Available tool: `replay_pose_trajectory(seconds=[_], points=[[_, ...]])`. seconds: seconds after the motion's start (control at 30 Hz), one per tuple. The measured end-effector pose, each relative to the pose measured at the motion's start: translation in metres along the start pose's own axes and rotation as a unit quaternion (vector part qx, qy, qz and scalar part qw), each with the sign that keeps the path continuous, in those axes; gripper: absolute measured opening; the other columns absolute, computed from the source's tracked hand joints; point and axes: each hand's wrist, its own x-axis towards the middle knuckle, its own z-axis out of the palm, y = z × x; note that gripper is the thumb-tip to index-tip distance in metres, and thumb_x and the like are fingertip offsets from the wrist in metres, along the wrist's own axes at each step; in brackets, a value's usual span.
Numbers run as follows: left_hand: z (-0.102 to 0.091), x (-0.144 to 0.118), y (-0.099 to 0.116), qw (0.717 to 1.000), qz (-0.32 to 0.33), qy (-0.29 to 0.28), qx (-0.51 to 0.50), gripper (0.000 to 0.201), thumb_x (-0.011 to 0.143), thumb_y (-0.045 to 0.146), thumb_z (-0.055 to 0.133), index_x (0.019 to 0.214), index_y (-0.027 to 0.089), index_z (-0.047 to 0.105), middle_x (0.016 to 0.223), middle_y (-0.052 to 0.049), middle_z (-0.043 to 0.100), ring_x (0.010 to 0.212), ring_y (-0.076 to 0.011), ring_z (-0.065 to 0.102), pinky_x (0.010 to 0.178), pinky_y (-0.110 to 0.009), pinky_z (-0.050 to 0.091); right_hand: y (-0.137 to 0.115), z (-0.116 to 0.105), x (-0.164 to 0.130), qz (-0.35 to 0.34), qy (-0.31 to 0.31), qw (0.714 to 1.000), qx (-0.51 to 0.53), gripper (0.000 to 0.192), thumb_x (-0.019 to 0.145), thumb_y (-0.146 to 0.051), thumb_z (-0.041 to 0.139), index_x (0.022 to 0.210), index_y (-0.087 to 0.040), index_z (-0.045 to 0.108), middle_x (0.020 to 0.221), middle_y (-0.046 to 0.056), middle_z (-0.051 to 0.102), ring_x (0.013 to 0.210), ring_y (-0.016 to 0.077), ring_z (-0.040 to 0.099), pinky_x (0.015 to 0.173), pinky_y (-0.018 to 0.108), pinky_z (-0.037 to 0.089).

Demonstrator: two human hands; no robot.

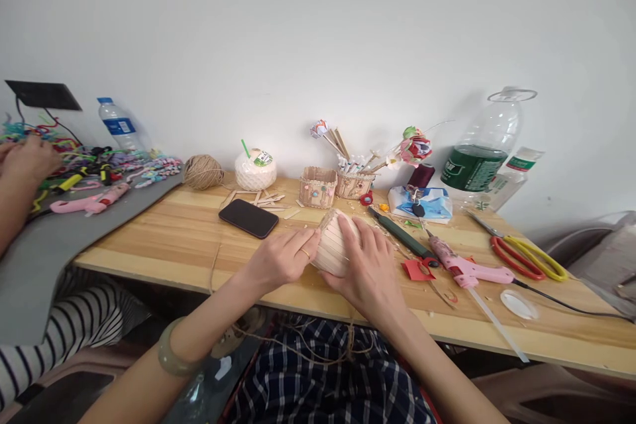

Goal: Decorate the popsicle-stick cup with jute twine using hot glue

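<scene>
A small container made of pale wooden craft sticks [332, 246] is tilted between my hands above the table's front edge. My right hand [370, 265] wraps round its side, thumb underneath and fingers over the top. At its left end, the fingers of my left hand [284, 257] are pressed together against the rim, where a strip of brown twine seems to run; the fingertips are partly hidden. Loose twine [350, 341] hangs over my lap. Behind stand two finished-looking stick baskets, one decorated basket [318, 189] and another basket [354, 185] holding pens and sticks.
A phone [248, 218], loose sticks [265, 200], a twine ball [203, 172] and a wrapped coconut [255, 170] lie left. At right are a pink glue gun [467, 268], scissors [527, 255] and a large bottle [479, 159]. Another person's hand [32, 159] works far left.
</scene>
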Motion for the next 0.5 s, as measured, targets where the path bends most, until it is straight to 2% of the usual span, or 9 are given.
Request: replay_pose_trajectory(seconds=[0.17, 0.3, 0.4, 0.5], points=[[0.007, 0.001, 0.007, 0.999, -0.03, 0.044, -0.009, 0.019, 0.087, 0.012, 0.052, 0.099, 0.014, 0.067, 0.084, -0.01, 0.076, 0.074, -0.0185, 0.073, 0.064, -0.025, 0.06, 0.004, 0.0, -0.003, 0.003, 0.017, 1.0, 0.005, 0.084, 0.069, -0.038, 0.068, 0.14, -0.015, 0.03, 0.13, 0.021, 0.047, 0.114, 0.0365, 0.046, 0.092, 0.05, 0.039], [0.009, 0.007, 0.013, 0.994, -0.076, 0.069, -0.044, 0.018, 0.087, 0.012, 0.052, 0.092, 0.016, 0.069, 0.081, -0.008, 0.076, 0.072, -0.016, 0.073, 0.066, -0.022, 0.059, 0.007, 0.002, -0.005, 0.008, 0.027, 1.0, 0.004, 0.085, 0.068, -0.04, 0.069, 0.14, -0.014, 0.03, 0.131, 0.021, 0.048, 0.115, 0.0358, 0.046, 0.094, 0.048, 0.039], [0.008, 0.011, 0.017, 0.985, -0.127, 0.077, -0.083, 0.017, 0.085, 0.012, 0.053, 0.086, 0.016, 0.07, 0.077, -0.007, 0.076, 0.069, -0.0153, 0.072, 0.065, -0.021, 0.058, 0.007, 0.002, -0.006, 0.017, 0.03, 0.999, 0.004, 0.083, 0.07, -0.041, 0.067, 0.14, -0.014, 0.031, 0.131, 0.02, 0.048, 0.115, 0.0356, 0.047, 0.093, 0.048, 0.039], [0.009, 0.014, 0.02, 0.967, -0.206, 0.084, -0.126, 0.017, 0.084, 0.015, 0.053, 0.082, 0.017, 0.07, 0.074, -0.005, 0.075, 0.065, -0.014, 0.071, 0.062, -0.02, 0.057, 0.006, 0.003, -0.008, 0.012, 0.032, 0.999, 0.005, 0.083, 0.07, -0.042, 0.067, 0.139, -0.015, 0.031, 0.131, 0.02, 0.048, 0.114, 0.0362, 0.047, 0.092, 0.049, 0.04]])
